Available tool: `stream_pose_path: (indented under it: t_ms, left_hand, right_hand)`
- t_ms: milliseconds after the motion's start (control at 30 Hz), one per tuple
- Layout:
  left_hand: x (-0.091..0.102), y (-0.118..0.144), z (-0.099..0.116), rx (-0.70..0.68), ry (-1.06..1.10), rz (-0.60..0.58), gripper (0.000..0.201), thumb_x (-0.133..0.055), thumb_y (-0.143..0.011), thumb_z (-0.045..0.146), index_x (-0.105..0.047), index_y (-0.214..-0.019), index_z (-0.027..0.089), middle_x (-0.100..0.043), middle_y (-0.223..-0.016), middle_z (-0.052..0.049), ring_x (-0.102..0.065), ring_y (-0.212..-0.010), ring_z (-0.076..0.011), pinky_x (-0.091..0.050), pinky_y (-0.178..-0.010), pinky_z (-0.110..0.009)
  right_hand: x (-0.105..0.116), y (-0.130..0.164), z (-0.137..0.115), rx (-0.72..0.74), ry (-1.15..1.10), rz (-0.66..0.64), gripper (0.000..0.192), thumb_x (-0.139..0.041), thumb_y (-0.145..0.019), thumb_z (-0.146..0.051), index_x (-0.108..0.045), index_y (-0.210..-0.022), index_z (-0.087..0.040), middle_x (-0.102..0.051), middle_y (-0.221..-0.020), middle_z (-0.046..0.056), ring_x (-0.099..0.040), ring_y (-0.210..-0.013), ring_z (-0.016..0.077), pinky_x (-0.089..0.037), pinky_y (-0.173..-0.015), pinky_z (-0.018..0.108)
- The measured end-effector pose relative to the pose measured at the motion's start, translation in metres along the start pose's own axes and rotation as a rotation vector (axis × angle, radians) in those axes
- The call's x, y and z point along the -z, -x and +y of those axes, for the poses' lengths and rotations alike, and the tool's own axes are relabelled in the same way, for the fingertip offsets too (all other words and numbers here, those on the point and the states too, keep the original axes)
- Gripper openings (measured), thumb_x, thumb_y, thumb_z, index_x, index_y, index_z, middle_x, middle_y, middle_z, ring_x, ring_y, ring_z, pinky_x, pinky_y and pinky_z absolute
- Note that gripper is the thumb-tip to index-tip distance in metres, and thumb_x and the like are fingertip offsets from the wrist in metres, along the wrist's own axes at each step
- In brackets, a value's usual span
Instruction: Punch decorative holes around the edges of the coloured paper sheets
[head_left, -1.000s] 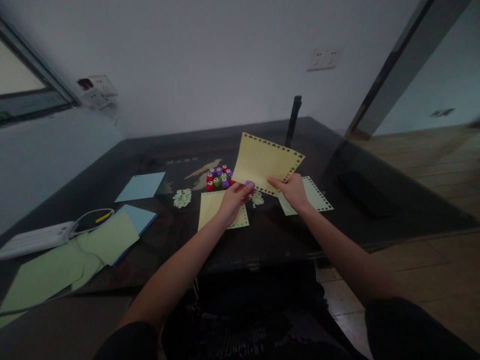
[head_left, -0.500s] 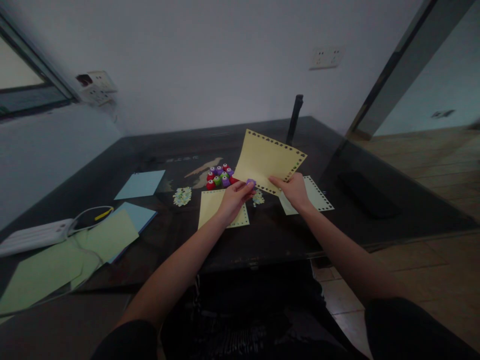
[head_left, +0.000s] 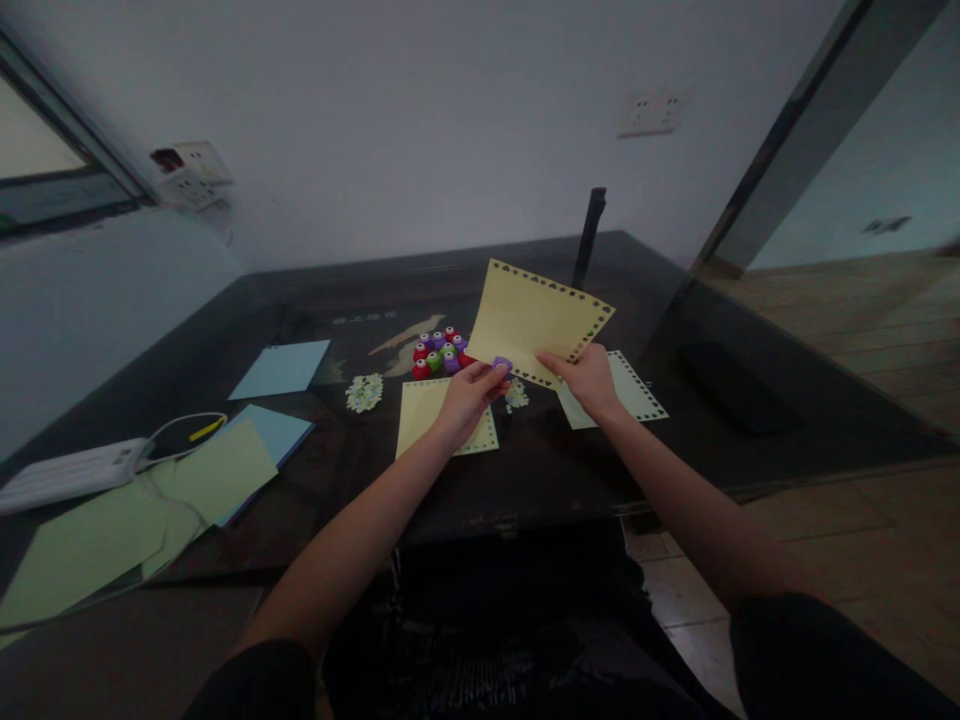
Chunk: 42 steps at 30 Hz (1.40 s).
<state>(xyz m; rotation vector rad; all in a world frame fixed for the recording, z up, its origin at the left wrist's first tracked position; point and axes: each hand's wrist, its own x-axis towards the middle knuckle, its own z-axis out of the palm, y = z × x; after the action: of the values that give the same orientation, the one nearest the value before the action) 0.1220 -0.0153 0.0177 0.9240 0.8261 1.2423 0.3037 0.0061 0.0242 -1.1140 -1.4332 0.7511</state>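
Observation:
My right hand (head_left: 589,382) pinches a yellow sheet of paper (head_left: 536,318) by its lower right part and holds it tilted above the table. Small dark cut-out shapes run along the sheet's edges. My left hand (head_left: 472,395) is closed on a small purple craft punch (head_left: 502,366) at the sheet's lower left edge. Whether the paper sits in the punch's slot I cannot tell. Beyond the left hand stands a cluster of red, purple and green craft punches (head_left: 437,352). Under that hand lies another yellow sheet with punched edges (head_left: 417,412), partly covered by it.
Punched-out paper bits lie in one pile (head_left: 364,393) on the left and another (head_left: 517,396) between my hands. A pale punched sheet (head_left: 634,390) rests at right, near a dark flat object (head_left: 739,388). Blue paper (head_left: 281,368), green sheets (head_left: 217,470) and a white power strip (head_left: 71,474) occupy the left.

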Motion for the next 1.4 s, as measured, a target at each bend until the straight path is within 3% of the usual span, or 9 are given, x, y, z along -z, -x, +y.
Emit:
stream_pose_path:
  t_ms: [233, 533, 1400]
  left_hand:
    - [-0.0030, 0.0027, 0.0035, 0.003, -0.069, 0.046, 0.028, -0.077, -0.063, 0.034, -0.066, -0.079, 0.013, -0.063, -0.077, -0.002, -0.054, -0.066, -0.0089, -0.037, -0.057, -0.021]
    - [-0.0023, 0.0026, 0.0024, -0.009, -0.046, 0.035, 0.030, -0.076, -0.064, 0.035, -0.065, -0.081, 0.014, -0.065, -0.088, -0.006, -0.061, -0.084, -0.0157, -0.043, -0.070, -0.025]
    - [-0.0041, 0.0022, -0.0005, -0.031, 0.025, 0.056, 0.027, -0.078, -0.062, 0.031, -0.064, -0.079, 0.014, -0.066, -0.088, -0.006, -0.062, -0.082, -0.0154, -0.044, -0.073, -0.027]
  right_hand:
    - [-0.0004, 0.0016, -0.0049, -0.003, -0.012, -0.003, 0.028, -0.070, -0.067, -0.030, -0.071, -0.089, -0.013, -0.071, -0.098, 0.012, -0.066, -0.090, 0.0283, -0.053, -0.084, 0.043]
    - [-0.0016, 0.0019, -0.0044, 0.001, -0.033, 0.003, 0.029, -0.070, -0.067, -0.029, -0.070, -0.091, -0.014, -0.070, -0.100, 0.012, -0.066, -0.093, 0.0273, -0.051, -0.088, 0.042]
    - [-0.0012, 0.0027, -0.0072, -0.017, -0.026, -0.009, 0.031, -0.070, -0.066, -0.030, -0.070, -0.091, -0.012, -0.070, -0.100, 0.012, -0.066, -0.093, 0.0273, -0.052, -0.087, 0.042]
